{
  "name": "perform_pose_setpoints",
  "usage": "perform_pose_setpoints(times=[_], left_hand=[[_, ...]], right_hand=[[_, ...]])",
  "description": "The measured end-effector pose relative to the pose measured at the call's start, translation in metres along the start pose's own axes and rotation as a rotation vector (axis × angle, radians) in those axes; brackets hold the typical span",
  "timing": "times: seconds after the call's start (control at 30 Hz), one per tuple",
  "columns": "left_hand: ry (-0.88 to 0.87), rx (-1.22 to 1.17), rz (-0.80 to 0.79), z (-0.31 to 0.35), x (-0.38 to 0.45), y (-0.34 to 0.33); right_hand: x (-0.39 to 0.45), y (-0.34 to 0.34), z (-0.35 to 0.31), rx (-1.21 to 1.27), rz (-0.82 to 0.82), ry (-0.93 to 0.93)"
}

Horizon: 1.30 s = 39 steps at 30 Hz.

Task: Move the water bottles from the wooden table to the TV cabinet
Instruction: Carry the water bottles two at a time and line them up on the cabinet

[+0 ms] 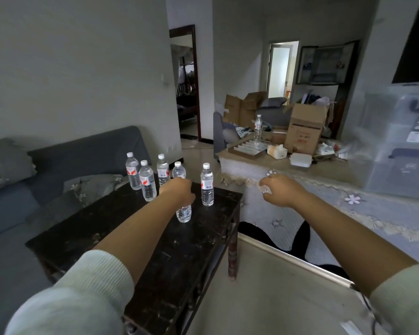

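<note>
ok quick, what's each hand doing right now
Left hand: grips a water bottle standing on the wooden table.
Right hand: fingers curled, holding nothing visible.

Five bottles on our wooden table (136, 240)

Sofa (65, 170) left of it, covered table (300, 213) right; our left hand (179, 192) grips the nearest bottle (183, 211), four bottles (147, 180) around it.
</note>
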State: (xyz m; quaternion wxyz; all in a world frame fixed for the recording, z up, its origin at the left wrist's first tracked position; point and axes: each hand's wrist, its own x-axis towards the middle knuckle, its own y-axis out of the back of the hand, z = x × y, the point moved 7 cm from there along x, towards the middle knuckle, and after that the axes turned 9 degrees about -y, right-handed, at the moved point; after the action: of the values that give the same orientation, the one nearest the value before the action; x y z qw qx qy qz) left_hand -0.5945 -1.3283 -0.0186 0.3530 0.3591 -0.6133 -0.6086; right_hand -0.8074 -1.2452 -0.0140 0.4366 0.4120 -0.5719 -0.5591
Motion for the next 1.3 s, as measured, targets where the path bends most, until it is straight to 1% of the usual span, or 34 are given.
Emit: perform_pose_setpoints(times=[0.07,0.17,0.3,0.53,0.63,0.7,0.8,0.9,0.97,1.03,1.2,1.3], left_hand=[[0.021,-0.006,-0.024,-0.001,0.038,-0.004],[0.065,-0.035,-0.043,-0.006,0.09,-0.017],[0.107,-0.055,-0.09,-0.023,0.143,-0.041],[0.156,-0.152,-0.103,-0.071,0.206,-0.076],[0.135,-0.181,-0.152,-0.091,0.235,-0.091],[0.108,-0.184,-0.176,-0.104,0.252,-0.099],[0.088,-0.175,-0.257,-0.117,0.274,-0.113],[0.083,-0.178,-0.311,-0.122,0.289,-0.122],[0.088,-0.188,-0.318,-0.123,0.295,-0.125],[0.096,-0.198,-0.31,-0.126,0.299,-0.128],[0.14,-0.25,-0.272,-0.126,0.298,-0.13],[0.174,-0.259,-0.245,-0.126,0.299,-0.13]], right_hand=[[0.041,-0.004,0.009,0.014,-0.045,0.021],[0.104,-0.011,0.018,0.041,-0.065,0.056],[0.177,-0.035,0.008,0.032,-0.104,0.085],[0.275,-0.064,-0.038,0.098,-0.103,0.148],[0.316,-0.067,-0.064,0.084,-0.094,0.196],[0.341,-0.069,-0.081,0.069,-0.118,0.218],[0.378,-0.079,-0.099,0.095,-0.144,0.234],[0.402,-0.096,-0.113,0.126,-0.19,0.259],[0.413,-0.11,-0.119,0.136,-0.237,0.255],[0.426,-0.124,-0.125,0.162,-0.274,0.242],[0.441,-0.143,-0.137,0.177,-0.276,0.207],[0.444,-0.151,-0.141,0.23,-0.286,0.201]])
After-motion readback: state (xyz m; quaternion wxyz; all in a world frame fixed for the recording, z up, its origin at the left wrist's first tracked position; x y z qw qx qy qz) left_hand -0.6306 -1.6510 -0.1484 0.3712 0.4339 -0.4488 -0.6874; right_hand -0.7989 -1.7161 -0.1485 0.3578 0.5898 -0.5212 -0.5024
